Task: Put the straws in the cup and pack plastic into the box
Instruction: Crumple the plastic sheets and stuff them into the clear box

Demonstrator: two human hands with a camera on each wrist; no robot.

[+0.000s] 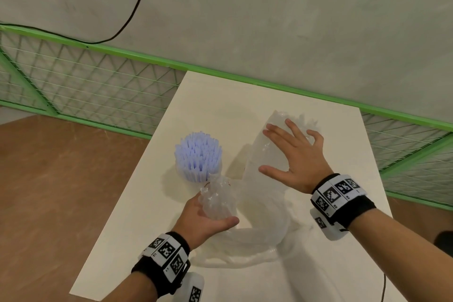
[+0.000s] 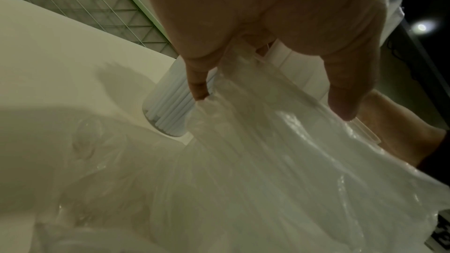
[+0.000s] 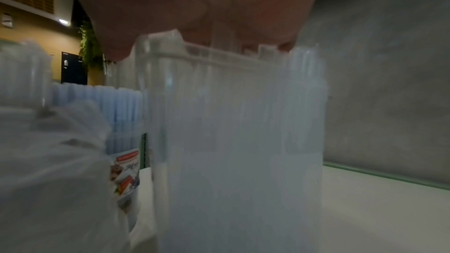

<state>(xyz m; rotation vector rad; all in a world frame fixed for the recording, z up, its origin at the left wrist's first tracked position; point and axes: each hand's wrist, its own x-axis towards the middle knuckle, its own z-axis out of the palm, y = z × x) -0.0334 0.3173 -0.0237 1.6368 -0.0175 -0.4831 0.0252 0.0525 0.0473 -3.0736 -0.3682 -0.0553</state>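
Note:
A clear cup (image 1: 196, 174) packed with pale blue straws (image 1: 197, 154) stands upright on the white table (image 1: 208, 95). To its right is a clear plastic box (image 1: 259, 152). My right hand (image 1: 294, 154) lies over the box's top, fingers spread and straight. My left hand (image 1: 213, 213) grips a bunched end of clear plastic film (image 1: 217, 196) just in front of the cup. The film trails in a loop (image 1: 257, 247) across the table towards the box. In the left wrist view, my fingers (image 2: 197, 84) pinch the film (image 2: 268, 161) beside the cup (image 2: 168, 111). The right wrist view shows the box wall (image 3: 231, 122) and the straws (image 3: 116, 107).
A green mesh fence (image 1: 98, 81) runs behind and left of the table, against a grey wall. A black cable (image 1: 137, 5) hangs down the wall. Brown floor (image 1: 49, 191) lies beyond the table's left edge. A printed label (image 3: 126, 172) shows behind the box.

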